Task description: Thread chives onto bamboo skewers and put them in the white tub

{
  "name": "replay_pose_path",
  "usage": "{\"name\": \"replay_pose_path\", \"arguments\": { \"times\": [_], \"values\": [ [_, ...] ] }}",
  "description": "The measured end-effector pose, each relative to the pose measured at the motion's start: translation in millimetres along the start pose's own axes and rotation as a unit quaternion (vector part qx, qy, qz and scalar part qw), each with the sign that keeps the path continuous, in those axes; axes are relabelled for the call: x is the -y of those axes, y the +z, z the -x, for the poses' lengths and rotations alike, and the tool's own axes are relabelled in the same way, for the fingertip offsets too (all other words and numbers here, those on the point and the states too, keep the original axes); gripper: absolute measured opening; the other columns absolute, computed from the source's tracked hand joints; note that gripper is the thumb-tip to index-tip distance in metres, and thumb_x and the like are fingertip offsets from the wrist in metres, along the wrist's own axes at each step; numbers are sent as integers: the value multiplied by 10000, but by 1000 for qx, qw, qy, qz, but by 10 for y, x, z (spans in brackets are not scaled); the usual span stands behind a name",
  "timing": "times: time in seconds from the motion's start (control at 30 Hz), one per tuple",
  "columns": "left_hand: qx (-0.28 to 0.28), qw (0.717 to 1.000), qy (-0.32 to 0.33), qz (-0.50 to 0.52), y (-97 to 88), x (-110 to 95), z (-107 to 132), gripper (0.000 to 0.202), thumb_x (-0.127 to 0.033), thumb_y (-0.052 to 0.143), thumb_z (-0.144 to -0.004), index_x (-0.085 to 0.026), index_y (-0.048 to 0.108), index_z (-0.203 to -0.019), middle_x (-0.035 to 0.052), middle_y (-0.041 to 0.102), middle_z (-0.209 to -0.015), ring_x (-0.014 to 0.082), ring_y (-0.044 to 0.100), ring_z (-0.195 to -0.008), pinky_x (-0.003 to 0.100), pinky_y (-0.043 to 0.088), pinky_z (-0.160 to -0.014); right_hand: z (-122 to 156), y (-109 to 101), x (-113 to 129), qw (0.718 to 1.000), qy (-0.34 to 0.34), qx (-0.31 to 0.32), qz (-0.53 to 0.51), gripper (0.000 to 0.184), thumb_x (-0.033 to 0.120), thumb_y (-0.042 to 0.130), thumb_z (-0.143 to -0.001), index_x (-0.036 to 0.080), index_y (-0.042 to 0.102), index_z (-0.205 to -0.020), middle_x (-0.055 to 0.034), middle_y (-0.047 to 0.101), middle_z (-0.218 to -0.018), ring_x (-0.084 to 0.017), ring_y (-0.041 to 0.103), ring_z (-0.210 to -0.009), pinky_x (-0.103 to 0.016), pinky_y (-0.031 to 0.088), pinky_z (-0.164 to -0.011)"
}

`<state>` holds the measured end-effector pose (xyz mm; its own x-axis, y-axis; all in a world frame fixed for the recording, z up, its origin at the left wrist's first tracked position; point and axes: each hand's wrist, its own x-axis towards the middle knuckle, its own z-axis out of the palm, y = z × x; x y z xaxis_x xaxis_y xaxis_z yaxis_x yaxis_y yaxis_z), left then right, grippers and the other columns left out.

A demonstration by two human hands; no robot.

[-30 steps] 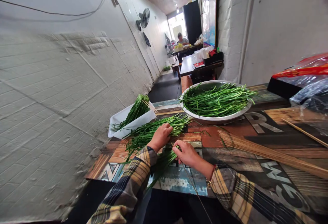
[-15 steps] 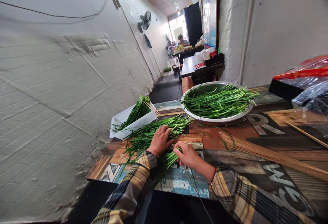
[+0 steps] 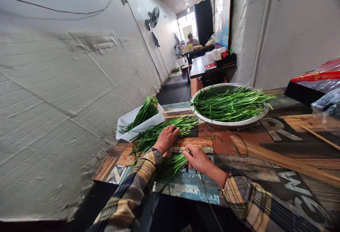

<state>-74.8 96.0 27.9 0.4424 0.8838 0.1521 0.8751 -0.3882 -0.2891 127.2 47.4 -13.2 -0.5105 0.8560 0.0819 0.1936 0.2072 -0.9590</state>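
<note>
My left hand [image 3: 166, 138] lies on a loose pile of green chives [image 3: 159, 133] spread across the patterned table [image 3: 239, 143], its fingers curled over the stems. My right hand [image 3: 197, 159] is closed round the stem ends of a small chive bunch [image 3: 171, 164] that points left toward the table's near edge. A thin skewer [image 3: 204, 196] runs from under that hand toward me. Both sleeves are plaid.
A wide metal basin [image 3: 231, 123] heaped with chives stands behind my hands. A white tray [image 3: 127, 120] holding skewered chives sits at the left edge by the wall. Bamboo skewers [image 3: 278, 159] lie on the right. Plastic bags [image 3: 324, 94] are far right. A person sits at a distant table.
My left hand has slid a little further onto the chive pile. My right hand keeps its bunch and has barely shifted. The view has tilted slightly.
</note>
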Motion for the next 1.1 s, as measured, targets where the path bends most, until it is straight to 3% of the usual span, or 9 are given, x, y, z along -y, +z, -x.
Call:
{"name": "replay_pose_path", "arguments": {
  "times": [0.1,0.17,0.27,0.37,0.5,0.6,0.73,0.9,1.1],
  "values": [
    [-22,998,-17,59,-222,-13,98,692,-301,680,-780,-225,379,-1398,125,434,-1404,289,441,-1255,453,391,-1024,14,-12,13,1000,4,-10,0,106,252,470,-886,195,557,-867,71,559,-472,-120,597,-398,-190,418,-445],
    [-49,991,-50,111,-396,-77,231,664,-352,670,-793,-205,403,-1382,139,437,-1409,302,426,-1279,474,368,-1045,26,-24,18,1000,1,-19,0,130,276,461,-886,198,563,-870,71,554,-464,-126,602,-404,-200,432,-466],
    [-44,976,-41,208,-541,-348,489,694,-444,646,-806,-182,375,-1389,143,496,-1358,260,473,-1249,414,392,-1042,49,-45,26,999,-9,-46,15,186,327,445,-885,198,578,-873,70,532,-431,-140,594,-408,-222,439,-496],
    [2,974,-45,220,-450,-729,708,931,-454,751,-686,-198,270,-1441,142,489,-1379,297,472,-1249,468,369,-1054,79,-62,34,997,-13,-70,18,250,393,431,-882,196,585,-882,58,536,-420,-152,573,-406,-238,422,-486],
    [10,977,-139,163,-225,-966,853,623,-216,605,-809,-168,352,-1376,116,593,-1228,251,542,-1137,418,409,-985,112,-85,14,997,-25,-72,16,316,475,438,-877,194,584,-879,34,566,-437,-160,556,-417,-247,404,-465],
    [34,981,-165,92,-228,-840,948,424,-121,529,-826,-191,477,-1241,79,631,-1085,233,568,-1034,395,420,-908,112,-103,-48,997,-15,-79,-6,349,517,453,-876,196,587,-903,32,575,-446,-157,553,-413,-248,409,-454],
    [49,980,-192,-11,-421,-501,1090,248,-130,434,-895,-199,546,-1105,72,600,-931,230,556,-898,390,409,-822,82,-68,-148,991,30,-81,-106,395,574,496,-846,193,561,-927,25,605,-497,-138,560,-406,-224,401,-404],
    [-7,983,-181,-43,-495,-199,1127,305,-140,364,-931,-201,515,-1189,94,562,-977,250,514,-942,435,370,-895,69,56,-141,975,89,-15,-203,409,582,559,-779,194,508,-895,-4,658,-603,-151,634,-456,-200,397,-345],
    [60,983,-157,70,-255,-123,1225,553,-66,527,-770,-199,475,-1304,91,575,-1058,246,538,-997,416,404,-918,-2,64,-112,984,94,-3,-155,322,500,547,-792,198,485,-884,25,642,-555,-159,645,-438,-203,433,-350]
  ]
}}
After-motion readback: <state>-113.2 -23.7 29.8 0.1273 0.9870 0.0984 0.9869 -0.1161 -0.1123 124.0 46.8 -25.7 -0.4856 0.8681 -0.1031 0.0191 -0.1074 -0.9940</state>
